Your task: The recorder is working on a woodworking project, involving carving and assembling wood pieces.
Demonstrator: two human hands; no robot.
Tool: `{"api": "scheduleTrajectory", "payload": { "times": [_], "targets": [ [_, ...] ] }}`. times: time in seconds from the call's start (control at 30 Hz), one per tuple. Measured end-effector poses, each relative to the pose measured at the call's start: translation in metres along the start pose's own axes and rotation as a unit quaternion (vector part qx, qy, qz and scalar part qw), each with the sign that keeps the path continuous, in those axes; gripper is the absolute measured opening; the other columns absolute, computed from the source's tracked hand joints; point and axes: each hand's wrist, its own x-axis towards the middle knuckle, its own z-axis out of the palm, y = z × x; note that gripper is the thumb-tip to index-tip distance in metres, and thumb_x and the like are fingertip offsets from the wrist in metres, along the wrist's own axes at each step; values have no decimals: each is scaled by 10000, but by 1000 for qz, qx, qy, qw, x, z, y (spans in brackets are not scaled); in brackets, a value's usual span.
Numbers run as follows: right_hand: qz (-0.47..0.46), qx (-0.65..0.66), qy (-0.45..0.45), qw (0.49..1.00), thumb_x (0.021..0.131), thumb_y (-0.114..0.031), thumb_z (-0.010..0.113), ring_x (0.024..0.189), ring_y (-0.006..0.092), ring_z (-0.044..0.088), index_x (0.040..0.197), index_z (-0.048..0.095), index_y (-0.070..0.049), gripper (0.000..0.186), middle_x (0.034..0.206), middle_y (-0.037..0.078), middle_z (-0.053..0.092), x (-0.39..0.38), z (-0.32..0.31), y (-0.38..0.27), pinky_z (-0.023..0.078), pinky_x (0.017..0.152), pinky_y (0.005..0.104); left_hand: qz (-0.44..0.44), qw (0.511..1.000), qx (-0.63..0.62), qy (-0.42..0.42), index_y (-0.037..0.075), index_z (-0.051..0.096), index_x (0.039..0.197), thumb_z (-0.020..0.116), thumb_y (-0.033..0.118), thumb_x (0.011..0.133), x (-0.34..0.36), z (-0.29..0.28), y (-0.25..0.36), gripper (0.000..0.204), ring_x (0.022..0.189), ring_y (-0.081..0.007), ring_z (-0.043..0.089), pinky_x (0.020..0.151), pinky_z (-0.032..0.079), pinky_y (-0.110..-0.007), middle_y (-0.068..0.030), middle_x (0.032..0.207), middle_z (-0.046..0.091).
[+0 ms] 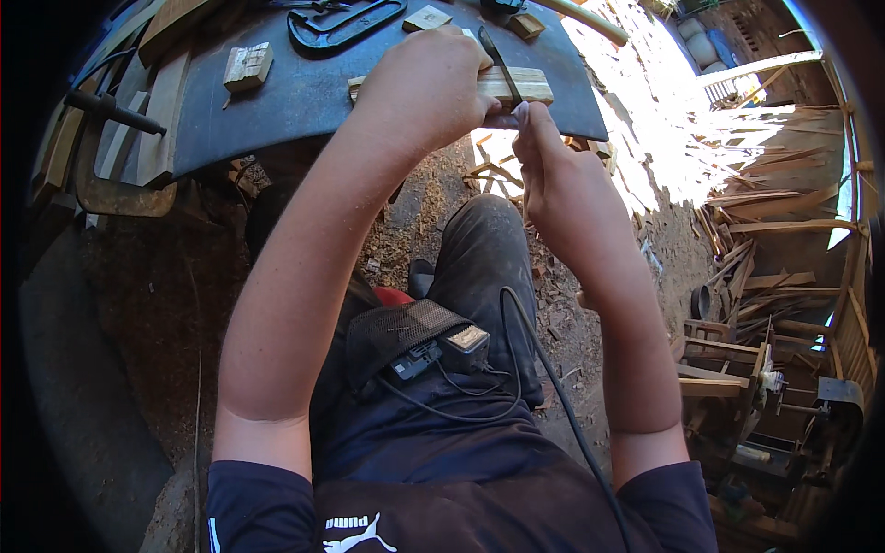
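Observation:
My left hand (419, 88) is closed over a pale, striped wooden block (533, 85), pressing it at the near edge of the dark table. Its thumb points toward the block's right part. My right hand (562, 184) grips a narrow dark blade (499, 63) from below. That blade lies slantwise across the block, its far tip reaching past the block's back edge. Whether it is a knife or a file, I cannot tell; its handle end is hidden in my fingers. The block's middle is covered by my left hand.
On the dark table (277, 111) are a black C-clamp (346, 29) and small wood blocks (248, 67). Another clamp's screw (115, 112) juts out at the left, beside boards. Wood scraps (774, 198) and a machine (784, 415) stand right. A cable (553, 369) crosses my lap.

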Motion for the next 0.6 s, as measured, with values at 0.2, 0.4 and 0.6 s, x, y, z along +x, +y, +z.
{"api": "scheduleTrajectory", "payload": {
  "times": [0.2,0.4,0.6],
  "targets": [
    [23,24,-10,999,1044,-173,529,765,491,634,1287,489,-85,261,837,281,659,-41,-5,-11,438,606,564,-12,1000,19,15,63,756,1106,776,275,805,-3,5,-2,369,978,-354,681,901,530,-435,-195,1008,696],
    [-1,7,19,1000,1000,-118,504,712,505,662,1350,423,-99,359,744,280,659,5,16,-1,478,616,598,-11,1000,15,11,45,762,1032,781,261,798,2,3,-1,319,966,-358,682,898,535,-437,-197,990,689],
    [42,46,2,998,1041,-138,514,768,495,650,1321,467,-54,296,827,294,662,-40,6,-14,440,601,575,-9,1000,12,20,38,766,1026,794,250,779,-1,5,-1,327,943,-372,682,888,535,-443,-208,994,685]
  ]
}}
